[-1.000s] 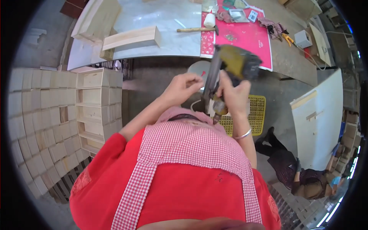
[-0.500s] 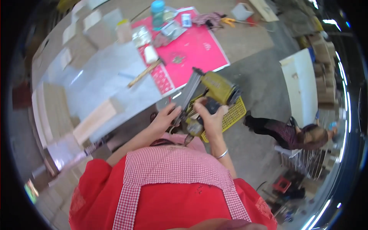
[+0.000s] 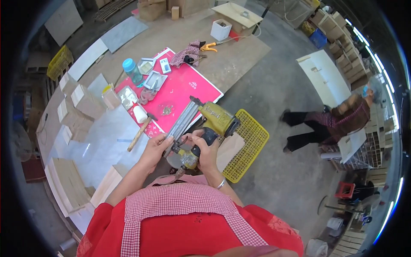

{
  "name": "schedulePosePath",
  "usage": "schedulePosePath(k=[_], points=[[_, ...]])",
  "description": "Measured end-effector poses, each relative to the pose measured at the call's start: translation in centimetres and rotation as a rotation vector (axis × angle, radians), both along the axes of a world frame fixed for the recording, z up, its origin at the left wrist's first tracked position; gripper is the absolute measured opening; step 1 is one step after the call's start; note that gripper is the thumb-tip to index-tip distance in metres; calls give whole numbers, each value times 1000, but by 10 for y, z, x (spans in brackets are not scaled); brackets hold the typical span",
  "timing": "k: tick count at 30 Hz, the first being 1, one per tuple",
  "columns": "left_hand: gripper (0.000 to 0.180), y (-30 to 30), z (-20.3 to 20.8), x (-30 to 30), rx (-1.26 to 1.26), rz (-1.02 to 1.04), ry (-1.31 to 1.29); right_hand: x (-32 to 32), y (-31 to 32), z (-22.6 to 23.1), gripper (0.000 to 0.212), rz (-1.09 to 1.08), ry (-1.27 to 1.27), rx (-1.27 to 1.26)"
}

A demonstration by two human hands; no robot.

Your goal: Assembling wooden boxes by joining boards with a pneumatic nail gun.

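A yellow and black pneumatic nail gun point(image 3: 217, 119) is held in front of my apron, its grey metal magazine slanting across toward the table. My right hand point(image 3: 207, 155) wraps round its dark handle, with a bracelet at the wrist. My left hand point(image 3: 153, 153) grips the near end of the magazine point(image 3: 182, 122), thumb on top. Just beyond my left hand, a wooden-handled hammer point(image 3: 139, 136) lies at the edge of a pink sheet point(image 3: 195, 88) on the table. Close to the hammer head lies a white bottle point(image 3: 139, 114).
A yellow plastic basket point(image 3: 252, 143) with brown sheet material stands right of the nail gun. Wooden boards point(image 3: 66, 184) are stacked on the table's left. Farther back are a blue-lidded bottle point(image 3: 133, 73) and an orange air blow gun point(image 3: 208, 47). Another person point(image 3: 342, 118) is at the right.
The whole view has shifted, and the nail gun with both hands appears lower and farther left. Both hands keep hold of it. The other person's legs are now farther apart.
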State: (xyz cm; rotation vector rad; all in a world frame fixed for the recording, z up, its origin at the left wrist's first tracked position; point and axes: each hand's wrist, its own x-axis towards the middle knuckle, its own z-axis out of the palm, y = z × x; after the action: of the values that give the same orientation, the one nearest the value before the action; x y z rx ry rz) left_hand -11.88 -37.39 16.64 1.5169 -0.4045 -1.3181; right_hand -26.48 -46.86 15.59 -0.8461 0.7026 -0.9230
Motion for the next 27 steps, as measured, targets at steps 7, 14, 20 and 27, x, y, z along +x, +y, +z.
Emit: schedulePosePath(k=[7, 14, 20, 27], points=[[25, -17, 8, -14, 57, -64, -41, -37, -52, 11, 13, -119, 15, -150], [26, -20, -5, -13, 127, -65, 93, -34, -100, 9, 15, -232, -25, 66], [29, 22, -15, 2, 184, -262, 300, -35, -99, 4, 16, -76, 36, 162], [57, -65, -39, 29, -33, 119, 240, 3, -90, 21, 13, -70, 280, -72]])
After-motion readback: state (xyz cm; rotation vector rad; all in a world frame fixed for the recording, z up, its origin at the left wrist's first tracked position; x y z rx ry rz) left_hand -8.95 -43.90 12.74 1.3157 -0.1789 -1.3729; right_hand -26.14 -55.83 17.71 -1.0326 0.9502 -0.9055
